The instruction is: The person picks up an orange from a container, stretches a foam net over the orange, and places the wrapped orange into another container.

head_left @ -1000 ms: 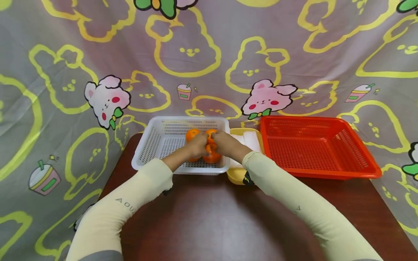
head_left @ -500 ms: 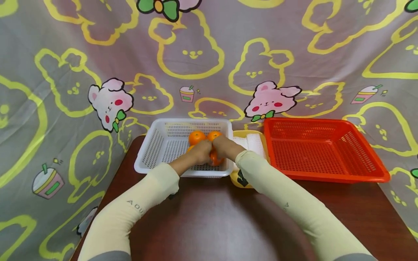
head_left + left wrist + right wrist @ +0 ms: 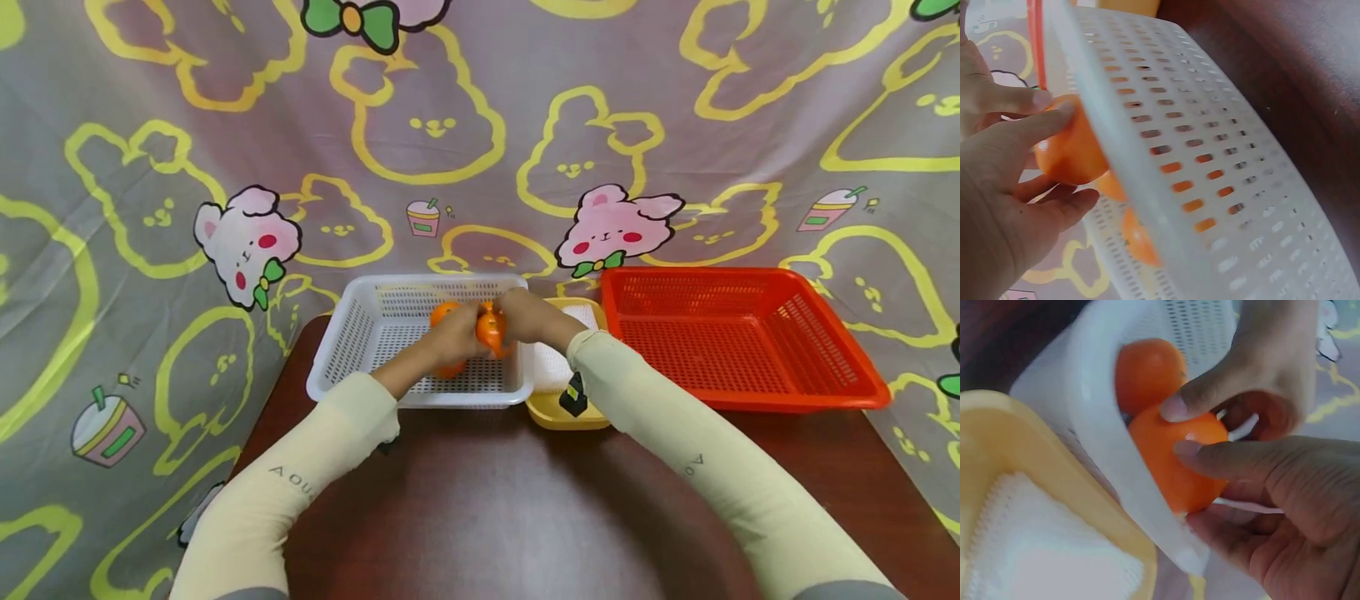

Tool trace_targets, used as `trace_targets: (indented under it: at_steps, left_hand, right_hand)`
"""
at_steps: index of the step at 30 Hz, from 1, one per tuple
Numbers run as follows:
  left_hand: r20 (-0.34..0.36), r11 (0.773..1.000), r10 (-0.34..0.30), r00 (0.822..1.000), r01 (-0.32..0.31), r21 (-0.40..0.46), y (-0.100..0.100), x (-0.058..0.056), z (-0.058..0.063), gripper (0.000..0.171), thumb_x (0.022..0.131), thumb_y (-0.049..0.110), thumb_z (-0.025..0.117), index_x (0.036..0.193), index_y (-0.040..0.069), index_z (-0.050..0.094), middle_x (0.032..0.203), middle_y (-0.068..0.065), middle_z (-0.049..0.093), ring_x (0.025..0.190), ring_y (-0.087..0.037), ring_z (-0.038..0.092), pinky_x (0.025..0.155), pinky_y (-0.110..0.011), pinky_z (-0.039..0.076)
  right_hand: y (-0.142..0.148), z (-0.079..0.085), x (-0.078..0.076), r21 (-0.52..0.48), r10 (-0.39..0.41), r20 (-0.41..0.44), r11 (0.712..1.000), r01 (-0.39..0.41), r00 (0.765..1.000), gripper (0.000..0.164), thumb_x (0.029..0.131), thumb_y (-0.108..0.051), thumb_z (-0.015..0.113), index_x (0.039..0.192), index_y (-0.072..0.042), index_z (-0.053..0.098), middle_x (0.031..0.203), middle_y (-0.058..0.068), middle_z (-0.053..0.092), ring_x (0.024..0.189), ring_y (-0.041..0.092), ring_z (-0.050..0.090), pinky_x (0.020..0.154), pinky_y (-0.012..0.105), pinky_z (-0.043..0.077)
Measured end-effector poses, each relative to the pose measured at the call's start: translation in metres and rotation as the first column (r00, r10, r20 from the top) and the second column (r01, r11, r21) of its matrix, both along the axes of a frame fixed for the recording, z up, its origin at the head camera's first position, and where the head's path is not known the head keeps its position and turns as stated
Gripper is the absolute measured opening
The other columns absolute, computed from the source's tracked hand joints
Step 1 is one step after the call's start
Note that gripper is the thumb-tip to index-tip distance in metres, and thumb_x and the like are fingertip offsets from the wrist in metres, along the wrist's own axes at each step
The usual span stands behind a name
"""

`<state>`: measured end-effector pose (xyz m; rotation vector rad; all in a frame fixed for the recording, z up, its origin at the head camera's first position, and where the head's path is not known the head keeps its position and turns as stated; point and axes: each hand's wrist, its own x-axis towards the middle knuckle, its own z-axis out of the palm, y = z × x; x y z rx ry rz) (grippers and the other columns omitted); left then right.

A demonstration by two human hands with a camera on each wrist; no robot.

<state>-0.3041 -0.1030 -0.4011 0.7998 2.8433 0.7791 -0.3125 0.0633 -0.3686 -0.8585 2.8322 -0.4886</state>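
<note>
In the head view, both hands meet over the right end of the white basket (image 3: 352,392). Between them is an orange (image 3: 491,331), in front of the basket's right rim in the right wrist view. My left hand (image 3: 453,335) holds it from the left, thumb and fingertips on its skin in the left wrist view. From the other side my right hand (image 3: 1310,506) grips the same orange (image 3: 1179,465), thumb on top and fingertips below. Another orange (image 3: 1149,372) lies beside it inside the basket. More oranges (image 3: 444,312) sit under and behind the left hand, partly hidden.
A yellow tray (image 3: 566,417) with white mesh netting (image 3: 551,367) stands right of the white basket, under the right forearm. Farther right is a red basket (image 3: 720,354). A patterned cloth (image 3: 450,100) hangs behind the dark wooden table (image 3: 480,500).
The hands have drawn slightly apart and come up from lower in the basket. The orange between them now shows plainly, where the hands covered most of it half a second ago.
</note>
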Motion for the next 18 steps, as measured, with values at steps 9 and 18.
trace_targets:
  at_steps: [9, 18]
  left_hand:
    - [-0.069, 0.989, 0.085, 0.994, -0.075, 0.127, 0.005, 0.016, 0.03, 0.073, 0.067, 0.028, 0.088, 0.129, 0.006, 0.055, 0.122, -0.011, 0.049, 0.109, -0.025, 0.052, 0.095, -0.04, 0.048]
    - [-0.048, 0.949, 0.0, 0.999, 0.015, 0.313, 0.018, 0.059, 0.043, 0.071, 0.068, 0.022, 0.088, 0.129, 0.008, 0.055, 0.124, -0.011, 0.047, 0.108, -0.024, 0.056, 0.088, -0.035, 0.054]
  right_hand:
    - [0.041, 0.021, 0.007, -0.264, -0.003, 0.117, 0.964, 0.034, 0.993, 0.059, 0.073, -0.017, 0.083, 0.125, -0.007, 0.057, 0.12, 0.011, 0.06, 0.112, 0.027, 0.056, 0.092, 0.04, 0.052]
    - [0.076, 0.023, 0.057, -0.492, 0.052, 0.184, 0.87, 0.046, 0.982, 0.064, 0.074, -0.017, 0.083, 0.129, -0.009, 0.052, 0.13, 0.007, 0.052, 0.119, 0.028, 0.054, 0.087, 0.044, 0.055]
